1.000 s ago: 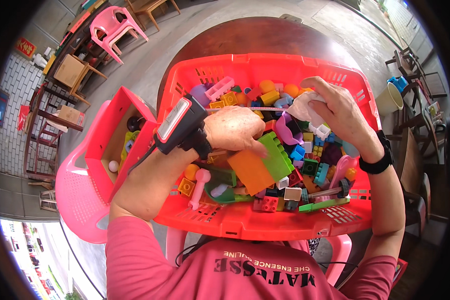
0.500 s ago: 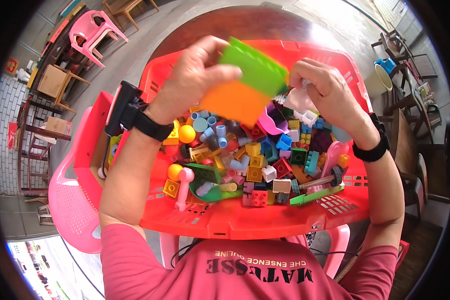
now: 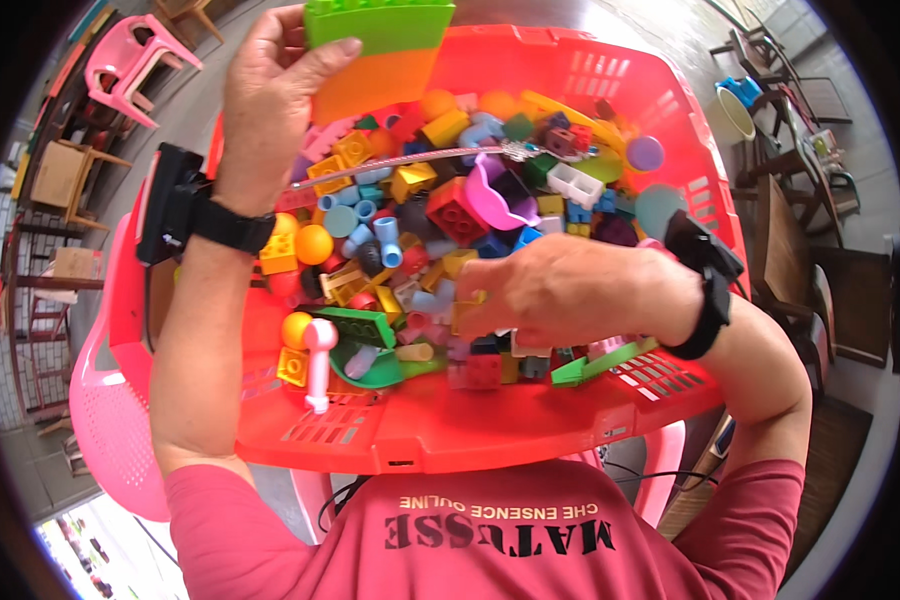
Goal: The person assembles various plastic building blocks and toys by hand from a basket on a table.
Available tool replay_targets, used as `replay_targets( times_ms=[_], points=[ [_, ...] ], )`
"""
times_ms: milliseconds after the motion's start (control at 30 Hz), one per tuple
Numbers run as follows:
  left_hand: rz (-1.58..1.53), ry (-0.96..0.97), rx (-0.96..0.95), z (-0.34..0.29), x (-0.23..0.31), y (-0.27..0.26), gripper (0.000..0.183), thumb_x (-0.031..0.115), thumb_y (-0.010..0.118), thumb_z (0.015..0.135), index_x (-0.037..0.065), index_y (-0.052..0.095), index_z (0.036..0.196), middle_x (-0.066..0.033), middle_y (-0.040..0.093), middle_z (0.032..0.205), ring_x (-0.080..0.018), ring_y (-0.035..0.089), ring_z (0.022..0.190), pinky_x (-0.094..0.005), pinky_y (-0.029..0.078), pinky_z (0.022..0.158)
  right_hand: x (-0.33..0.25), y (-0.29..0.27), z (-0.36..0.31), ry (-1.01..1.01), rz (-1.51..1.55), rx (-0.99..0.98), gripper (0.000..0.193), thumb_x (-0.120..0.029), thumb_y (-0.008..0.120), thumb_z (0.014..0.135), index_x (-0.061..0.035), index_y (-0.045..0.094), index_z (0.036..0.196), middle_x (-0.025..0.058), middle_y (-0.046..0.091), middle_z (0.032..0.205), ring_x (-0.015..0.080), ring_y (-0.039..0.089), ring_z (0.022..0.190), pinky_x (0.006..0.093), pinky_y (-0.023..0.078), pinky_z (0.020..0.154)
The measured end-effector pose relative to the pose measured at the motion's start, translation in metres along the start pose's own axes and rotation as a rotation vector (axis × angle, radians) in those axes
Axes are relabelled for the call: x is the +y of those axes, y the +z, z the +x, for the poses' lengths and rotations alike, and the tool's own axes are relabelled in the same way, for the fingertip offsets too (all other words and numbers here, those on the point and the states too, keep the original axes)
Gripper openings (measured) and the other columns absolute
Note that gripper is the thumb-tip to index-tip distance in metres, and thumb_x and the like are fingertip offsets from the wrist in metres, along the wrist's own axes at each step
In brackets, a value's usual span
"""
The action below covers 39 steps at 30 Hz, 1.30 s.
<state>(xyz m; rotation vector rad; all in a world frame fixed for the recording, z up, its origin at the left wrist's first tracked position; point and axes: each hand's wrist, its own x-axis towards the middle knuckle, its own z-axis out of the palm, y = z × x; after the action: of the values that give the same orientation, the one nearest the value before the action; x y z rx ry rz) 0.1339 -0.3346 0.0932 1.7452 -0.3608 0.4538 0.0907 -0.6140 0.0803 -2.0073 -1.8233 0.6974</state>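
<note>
My left hand (image 3: pixel 270 95) grips a flat panel of stacked building blocks above the far left of a red basket (image 3: pixel 430 435). The panel's upper part is a green studded block (image 3: pixel 382 28); the lower part is an orange block (image 3: pixel 380 85). My right hand (image 3: pixel 580 290) is down in the pile, back upward, its fingers curled together beside yellow blocks (image 3: pixel 460 262). Whatever they pinch, if anything, is hidden. Just beyond that hand lie a purple cup-like piece (image 3: pixel 495 195), a red block (image 3: pixel 457 212) and a white block (image 3: pixel 574 185).
Balls, tubes and mixed blocks fill the basket. A silvery rod with a chain (image 3: pixel 400 165) crosses the pile. A pink stick toy (image 3: pixel 318 365) rests near the front left rim. Pink plastic chairs (image 3: pixel 105 400) stand left; wooden furniture (image 3: pixel 770 260) is at right.
My left hand has carried the green and orange panel up and to the left. My right hand has come down toward me into the pile; the whitish piece it held no longer shows.
</note>
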Motion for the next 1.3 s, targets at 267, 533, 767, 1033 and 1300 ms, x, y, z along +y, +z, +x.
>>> replay_targets(
  times_ms=[267,533,767,1033,1300],
  points=[
    [-0.104,-0.013,-0.043,-0.009,0.011,0.019,0.031,0.01,0.074,0.086,0.003,0.059,0.113,-0.0038,0.066,0.099,-0.0086,0.063,0.09,-0.0237,0.053,0.083,-0.006,0.029,0.007,0.106,-0.531,0.063,0.025,-0.011,0.064,0.079,-0.0165,0.061,0.103,0.0077,0.052,0.109,0.0202,0.065,0.073,0.034,0.05,0.056],
    [-0.106,-0.023,-0.034,-0.009,0.011,0.022,0.033,0.008,0.072,0.087,0.002,0.058,0.116,-0.0033,0.065,0.102,-0.0088,0.062,0.091,-0.0236,0.051,0.084,0.005,0.004,0.007,0.304,-0.672,0.049,0.036,-0.014,0.073,0.07,-0.0136,0.06,0.104,0.0086,0.051,0.112,0.0206,0.063,0.081,0.0355,0.05,0.065],
    [-0.029,0.001,0.008,-0.008,0.011,0.024,0.03,0.011,0.077,0.083,0.002,0.061,0.107,-0.0028,0.064,0.093,-0.0087,0.061,0.086,-0.0242,0.053,0.078,0.027,-0.019,-0.002,0.343,-0.554,0.157,0.033,-0.012,0.071,0.072,-0.0095,0.058,0.102,0.0103,0.052,0.107,0.0271,0.063,0.082,0.0397,0.05,0.066],
    [-0.075,-0.029,0.019,-0.007,0.007,0.023,0.031,0.011,0.077,0.082,0.002,0.061,0.107,-0.0027,0.064,0.093,-0.0086,0.059,0.085,-0.0247,0.052,0.078,0.028,-0.028,-0.011,0.638,-0.663,0.23,0.028,-0.01,0.068,0.075,-0.009,0.056,0.101,0.0118,0.054,0.103,0.03,0.064,0.085,0.0419,0.052,0.068],
    [-0.058,-0.054,0.014,-0.007,0.004,0.023,0.03,0.011,0.077,0.082,0.003,0.061,0.106,-0.0024,0.064,0.093,-0.01,0.059,0.086,-0.0261,0.051,0.079,0.025,-0.038,-0.02,0.589,-0.574,0.244,0.028,-0.007,0.064,0.081,-0.0103,0.056,0.108,0.0121,0.054,0.104,0.0305,0.065,0.086,0.0427,0.054,0.067]
  ],
)
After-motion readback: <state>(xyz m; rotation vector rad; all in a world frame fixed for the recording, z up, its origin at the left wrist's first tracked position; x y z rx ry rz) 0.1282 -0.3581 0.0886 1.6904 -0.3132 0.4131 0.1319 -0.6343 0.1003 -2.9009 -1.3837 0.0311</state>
